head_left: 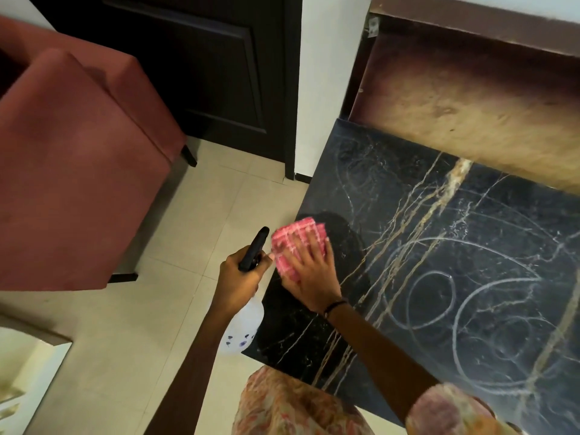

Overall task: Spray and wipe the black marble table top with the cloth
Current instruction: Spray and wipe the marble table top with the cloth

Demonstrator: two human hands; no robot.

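The black marble table top [439,246] with gold veins and dusty swirl marks fills the right of the view. A red and white checked cloth [290,243] lies flat near the table's left edge, under my right hand [309,274], whose spread fingers press on it. Around the cloth the marble is darker and free of dust. My left hand [238,281] hangs just off the table's left edge, over the floor, wrapped around a spray bottle with a black trigger head [254,249] and a white body [243,324].
A red upholstered chair [72,171] stands to the left on the beige tiled floor [131,340]. A dark door [201,70] is behind it. A worn wooden panel [470,114] borders the table's far side. A mirror [25,372] sits bottom left.
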